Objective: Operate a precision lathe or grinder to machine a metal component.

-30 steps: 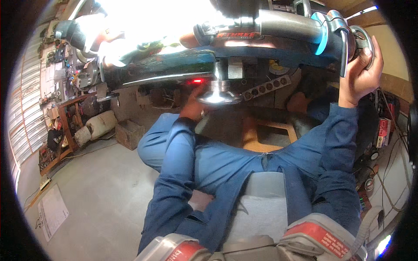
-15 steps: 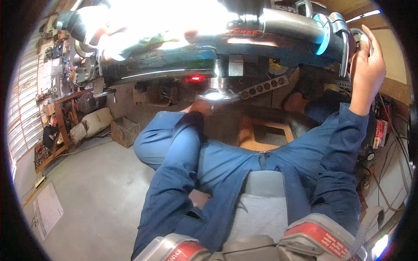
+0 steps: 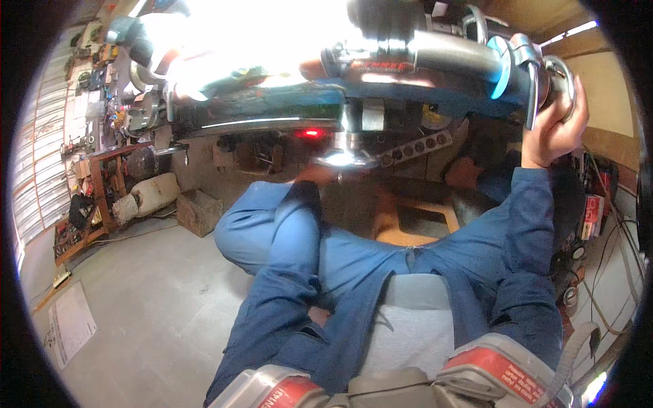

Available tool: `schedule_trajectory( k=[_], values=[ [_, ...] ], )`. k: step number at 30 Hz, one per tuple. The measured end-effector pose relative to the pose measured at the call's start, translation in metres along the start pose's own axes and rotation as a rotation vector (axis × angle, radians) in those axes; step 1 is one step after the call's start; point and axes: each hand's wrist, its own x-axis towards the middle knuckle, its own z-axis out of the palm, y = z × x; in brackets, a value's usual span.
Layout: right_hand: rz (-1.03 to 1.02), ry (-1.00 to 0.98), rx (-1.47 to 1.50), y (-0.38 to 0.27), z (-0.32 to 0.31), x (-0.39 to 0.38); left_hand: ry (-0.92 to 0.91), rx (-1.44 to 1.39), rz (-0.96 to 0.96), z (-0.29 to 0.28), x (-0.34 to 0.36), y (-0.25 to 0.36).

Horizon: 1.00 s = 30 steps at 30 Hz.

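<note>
Moved lower within half a second, our right hand (image 3: 556, 130) is clamped round the silver handwheel (image 3: 568, 72) at the right end of the blue machine (image 3: 425, 91). Our left hand (image 3: 316, 174) is mostly hidden below the chrome wheel (image 3: 344, 159); we cannot tell its grip.

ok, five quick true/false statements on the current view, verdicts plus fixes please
1. The right hand is at the metal ring handle on the machine's right end. True.
2. The left hand lies on the floor. False: it is below the machine, partly hidden behind the round metal wheel.
3. A red light glows under the machine. True.
4. The socket strip is left of that wheel. False: it is to the right.
5. Both sleeves are blue. True.
</note>
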Motion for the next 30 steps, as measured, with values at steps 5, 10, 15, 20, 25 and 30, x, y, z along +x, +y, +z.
schedule_trajectory(
  k=[5, 10, 15, 20, 25, 30],
  values=[
    [0.018, -0.005, -0.023, 0.022, -0.016, -0.019, 0.006, 0.355, -0.057, -0.036, -0.083, 0.193],
    [0.051, -0.091, -0.007, 0.002, -0.018, 0.004, 1.032, 0.371, 0.52, -0.141, -0.157, 0.279],
    [0.184, -0.318, 0.009, -0.008, -0.023, 0.027, 1.167, 0.57, 0.778, -0.204, -0.081, 0.285],
    [0.298, -0.656, -0.136, -0.004, -0.023, 0.056, 1.285, 0.359, 0.699, -0.204, -0.065, 0.27],
    [0.585, -1.123, -0.074, 0.041, 0.0, 0.096, 1.239, 0.261, 0.708, -0.199, -0.067, 0.277],
    [0.507, -1.059, -0.05, 0.047, -0.006, 0.094, 1.199, 0.224, 0.601, -0.198, -0.073, 0.284]
  ],
)
